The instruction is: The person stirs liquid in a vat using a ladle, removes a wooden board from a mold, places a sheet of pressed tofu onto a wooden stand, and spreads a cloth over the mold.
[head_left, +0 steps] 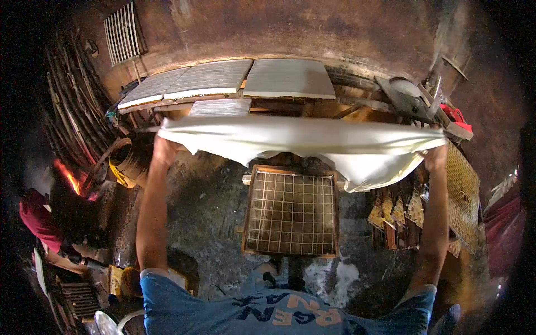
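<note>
A white cloth [290, 135] is stretched wide across the view between my two hands, its lower edge sagging in folds and partly blurred. My left hand [163, 147] grips its left corner. At the opposite end, my right hand [436, 153] has hold of the right corner, with the fingers partly hidden behind the fabric. Below the cloth and apart from it lies a square wooden frame [251, 215] with a grid of thin bars across it.
White slabs [290, 78] lie on a rack along the wall. At left are stacked sticks [70, 100], a bucket [129, 164], a fire [71, 177] and another person's red sleeve [40, 218]. A woven panel [460, 190] stands at right.
</note>
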The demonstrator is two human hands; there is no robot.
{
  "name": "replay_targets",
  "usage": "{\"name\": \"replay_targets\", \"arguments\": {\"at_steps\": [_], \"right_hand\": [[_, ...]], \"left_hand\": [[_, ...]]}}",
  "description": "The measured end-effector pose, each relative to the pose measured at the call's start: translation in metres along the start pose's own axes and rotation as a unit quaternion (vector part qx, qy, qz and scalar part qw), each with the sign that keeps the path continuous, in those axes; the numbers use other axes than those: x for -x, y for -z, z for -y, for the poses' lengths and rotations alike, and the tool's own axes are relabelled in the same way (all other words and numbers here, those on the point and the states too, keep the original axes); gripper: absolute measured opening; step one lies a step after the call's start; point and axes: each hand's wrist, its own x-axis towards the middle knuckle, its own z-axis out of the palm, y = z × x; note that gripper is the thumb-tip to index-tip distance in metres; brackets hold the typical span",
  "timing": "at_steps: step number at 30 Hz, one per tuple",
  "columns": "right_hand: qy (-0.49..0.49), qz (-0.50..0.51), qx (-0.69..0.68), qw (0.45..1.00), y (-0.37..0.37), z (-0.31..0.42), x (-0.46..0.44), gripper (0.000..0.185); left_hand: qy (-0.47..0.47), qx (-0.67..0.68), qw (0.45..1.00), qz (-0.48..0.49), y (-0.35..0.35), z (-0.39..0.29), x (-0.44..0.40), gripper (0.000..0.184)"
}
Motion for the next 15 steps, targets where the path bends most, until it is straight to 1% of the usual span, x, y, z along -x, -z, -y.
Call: {"name": "replay_targets", "arguments": {"at_steps": [1,2,3,4,5,6,7,9,10,11,12,13,14,15], "right_hand": [[-0.004,0.023,-0.004,1.000,0.012,-0.023,0.008,0.062],[-0.056,0.038,-0.032,0.997,0.026,-0.044,0.014,0.061],[-0.036,0.008,0.007,0.999,0.033,-0.062,0.040,0.061],[-0.068,0.048,-0.034,0.996,0.062,-0.089,0.040,0.059],[-0.024,0.049,-0.043,0.998,0.084,-0.118,0.057,0.057],[-0.078,0.059,-0.005,0.995,0.094,-0.113,0.084,0.056],[-0.014,0.066,-0.022,0.997,0.107,-0.127,0.111,0.054],[0.114,0.085,-0.059,0.988,0.129,-0.153,0.166,0.050],[0.050,0.095,-0.101,0.989,0.160,-0.163,0.167,0.050],[0.044,-0.017,-0.073,0.996,0.178,-0.172,0.192,0.045],[0.038,-0.128,-0.043,0.990,0.198,-0.183,0.220,0.039],[0.016,-0.052,0.011,0.998,0.250,-0.211,0.222,0.032],[-0.007,0.024,0.064,0.998,0.302,-0.240,0.221,0.027],[0.020,0.015,0.131,0.991,0.317,-0.250,0.245,0.022]], "left_hand": [[0.012,-0.003,1.000,0.010,0.016,0.024,0.007,0.056],[0.025,-0.006,0.999,0.021,0.035,0.051,0.011,0.056],[0.032,-0.013,0.999,0.027,0.050,0.076,0.022,0.055],[0.040,-0.021,0.998,0.031,0.061,0.093,0.039,0.055],[0.083,-0.059,0.995,-0.021,0.059,0.096,0.067,0.052],[0.087,-0.014,0.996,-0.026,0.087,0.126,0.076,0.050],[0.025,-0.088,0.996,0.005,0.110,0.146,0.095,0.049],[-0.024,-0.201,0.979,0.001,0.141,0.155,0.144,0.045],[-0.038,-0.207,0.978,-0.004,0.144,0.150,0.177,0.040],[-0.053,-0.213,0.976,-0.009,0.148,0.145,0.210,0.035],[-0.045,-0.264,0.963,-0.020,0.139,0.132,0.245,0.029],[-0.037,-0.314,0.948,-0.031,0.129,0.117,0.280,0.025],[0.027,-0.296,0.951,-0.084,0.130,0.117,0.304,0.022],[0.088,-0.272,0.948,-0.138,0.132,0.118,0.328,0.020]]}}
